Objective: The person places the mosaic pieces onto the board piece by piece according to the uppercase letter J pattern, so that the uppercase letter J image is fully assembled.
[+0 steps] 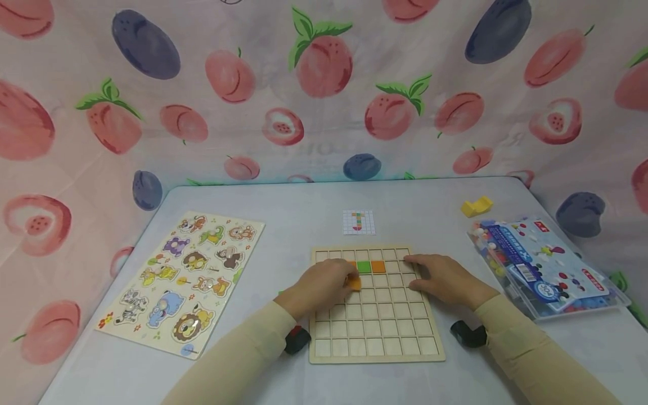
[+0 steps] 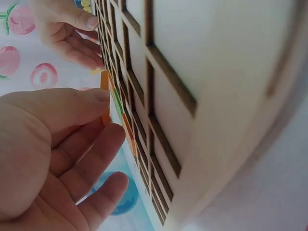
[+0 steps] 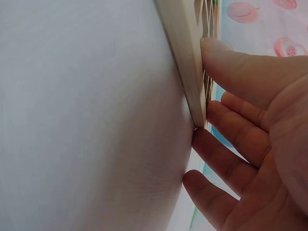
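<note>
On the white table (image 1: 293, 214) lay one wooden grid board (image 1: 377, 312). Its second row from the far edge held one green tile (image 1: 364, 267) and, right beside it, one orange tile (image 1: 378, 267). Left hand (image 1: 324, 287): pinched a raised tile (image 1: 356, 283), orange, above the board's left part. Right hand (image 1: 448, 278): fingers loosely spread, touched the board's right edge. Beyond the board lay one pattern card (image 1: 359, 222); to the right, one plastic box (image 1: 547, 270).

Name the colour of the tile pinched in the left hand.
The tile is orange; the head view shows it best.
</note>
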The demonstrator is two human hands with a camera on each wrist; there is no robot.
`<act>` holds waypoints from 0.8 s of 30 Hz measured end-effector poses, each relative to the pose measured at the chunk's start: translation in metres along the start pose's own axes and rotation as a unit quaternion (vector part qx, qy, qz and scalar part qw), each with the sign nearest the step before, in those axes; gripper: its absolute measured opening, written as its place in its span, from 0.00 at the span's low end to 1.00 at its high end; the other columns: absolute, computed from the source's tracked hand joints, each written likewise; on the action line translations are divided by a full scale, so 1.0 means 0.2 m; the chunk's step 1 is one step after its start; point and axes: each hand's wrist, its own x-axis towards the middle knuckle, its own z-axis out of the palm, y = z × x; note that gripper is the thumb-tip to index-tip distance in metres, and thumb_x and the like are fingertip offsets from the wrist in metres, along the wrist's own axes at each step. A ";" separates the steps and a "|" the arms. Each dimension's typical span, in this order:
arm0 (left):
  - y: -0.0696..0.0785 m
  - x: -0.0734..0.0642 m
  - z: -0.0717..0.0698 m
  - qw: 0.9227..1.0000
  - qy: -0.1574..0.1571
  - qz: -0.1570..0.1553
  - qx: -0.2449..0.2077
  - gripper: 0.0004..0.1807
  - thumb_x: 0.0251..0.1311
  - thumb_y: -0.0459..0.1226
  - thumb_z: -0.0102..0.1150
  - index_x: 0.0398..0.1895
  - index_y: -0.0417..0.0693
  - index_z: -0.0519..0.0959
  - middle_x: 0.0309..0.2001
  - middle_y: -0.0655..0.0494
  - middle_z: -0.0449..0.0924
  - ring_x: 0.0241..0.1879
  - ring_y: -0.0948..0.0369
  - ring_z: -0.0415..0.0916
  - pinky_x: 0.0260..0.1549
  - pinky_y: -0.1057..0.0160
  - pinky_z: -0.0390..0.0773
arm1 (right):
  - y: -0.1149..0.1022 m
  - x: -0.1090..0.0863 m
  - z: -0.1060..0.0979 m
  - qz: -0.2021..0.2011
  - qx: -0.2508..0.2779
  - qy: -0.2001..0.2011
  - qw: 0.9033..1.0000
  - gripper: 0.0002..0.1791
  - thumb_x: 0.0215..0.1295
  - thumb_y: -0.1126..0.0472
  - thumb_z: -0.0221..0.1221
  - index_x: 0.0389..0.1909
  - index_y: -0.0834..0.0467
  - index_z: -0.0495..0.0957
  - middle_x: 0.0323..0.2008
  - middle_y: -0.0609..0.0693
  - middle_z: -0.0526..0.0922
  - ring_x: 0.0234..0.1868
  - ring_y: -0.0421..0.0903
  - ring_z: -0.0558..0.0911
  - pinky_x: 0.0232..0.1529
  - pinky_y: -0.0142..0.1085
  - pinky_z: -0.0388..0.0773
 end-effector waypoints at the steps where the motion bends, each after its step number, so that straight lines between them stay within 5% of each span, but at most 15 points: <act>1: 0.00 0.00 0.00 1.000 0.000 0.000 -0.002 0.14 0.64 0.37 0.66 0.52 0.48 0.83 0.49 0.59 0.83 0.43 0.64 0.75 0.47 0.64 0.77 | 0.00 0.00 0.00 0.000 0.000 0.000 1.000 0.32 0.65 0.56 0.66 0.68 0.64 0.71 0.65 0.66 0.73 0.67 0.67 0.67 0.65 0.61 0.63; 24: 0.04 0.03 0.01 1.000 -0.005 0.023 0.012 0.14 0.64 0.36 0.66 0.53 0.48 0.84 0.48 0.61 0.83 0.48 0.63 0.77 0.50 0.65 0.76 | -0.01 0.01 0.01 0.017 -0.001 -0.006 1.000 0.32 0.66 0.55 0.66 0.69 0.62 0.71 0.66 0.64 0.72 0.68 0.67 0.67 0.65 0.61 0.62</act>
